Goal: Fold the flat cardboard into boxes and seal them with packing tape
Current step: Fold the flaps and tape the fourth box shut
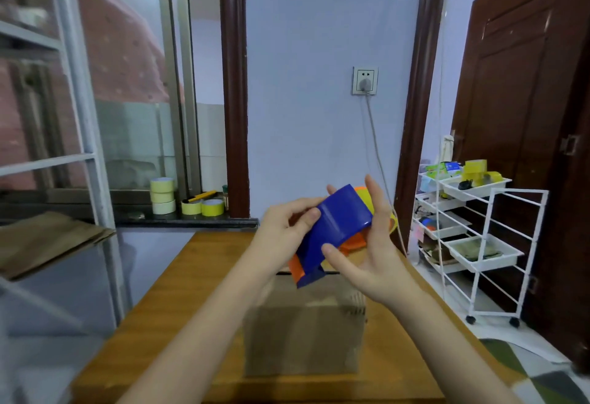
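Blue and orange plastic forms the tape dispenser, which is held in the air above the cardboard box. The box stands folded on the wooden table, directly below both hands and apart from them; its image is blurred, so whether its top seam is taped cannot be told.

The left hand grips the dispenser's near-left side, fingers curled, thumb pressed on the blue shell. The right hand clasps the opposite side, thumb across the lower front, fingers extended up behind the shell. Both hands therefore hold the same tool.

Judged step: preparing the dispenser, probably locating the tape end, before sealing.

Risks from this position:
- The cutting edge is not visible. A thumb sliding toward the orange front could meet it.
- Nothing holds the box. Dragging tape over it one-handed could shift it or spring the flaps.
- A tape end that folds back onto itself would delay sealing.

Spare tape rolls sit on the windowsill, well apart.
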The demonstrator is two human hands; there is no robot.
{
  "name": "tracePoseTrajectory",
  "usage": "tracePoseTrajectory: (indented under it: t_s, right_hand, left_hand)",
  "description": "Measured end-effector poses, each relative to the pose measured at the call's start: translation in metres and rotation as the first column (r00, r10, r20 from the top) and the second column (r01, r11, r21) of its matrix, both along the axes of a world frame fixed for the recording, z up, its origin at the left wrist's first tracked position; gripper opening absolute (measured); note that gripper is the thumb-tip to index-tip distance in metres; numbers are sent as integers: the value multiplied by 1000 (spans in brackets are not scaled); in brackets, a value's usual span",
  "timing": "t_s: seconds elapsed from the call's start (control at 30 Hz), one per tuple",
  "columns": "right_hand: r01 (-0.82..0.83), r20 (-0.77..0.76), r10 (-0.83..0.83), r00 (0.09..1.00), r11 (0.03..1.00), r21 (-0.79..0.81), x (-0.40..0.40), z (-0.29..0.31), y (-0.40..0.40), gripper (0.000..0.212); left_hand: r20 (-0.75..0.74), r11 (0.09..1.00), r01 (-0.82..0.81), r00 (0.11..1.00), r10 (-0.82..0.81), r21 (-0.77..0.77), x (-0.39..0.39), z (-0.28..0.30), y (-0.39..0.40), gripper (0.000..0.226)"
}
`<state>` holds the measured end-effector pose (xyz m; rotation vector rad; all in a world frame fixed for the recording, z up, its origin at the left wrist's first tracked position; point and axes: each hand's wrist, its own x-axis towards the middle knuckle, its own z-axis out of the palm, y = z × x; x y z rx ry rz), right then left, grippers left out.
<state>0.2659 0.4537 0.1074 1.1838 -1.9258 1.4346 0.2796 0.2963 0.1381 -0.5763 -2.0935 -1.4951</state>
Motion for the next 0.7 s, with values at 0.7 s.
tracePoseTrajectory:
  t_s: [0.7]
  right_hand:
    - [136, 205, -44, 978, 876, -462, -15, -18, -73, 61]
  left_hand:
    - [493, 693, -214, 839, -230, 688, 18, -55, -37, 38]
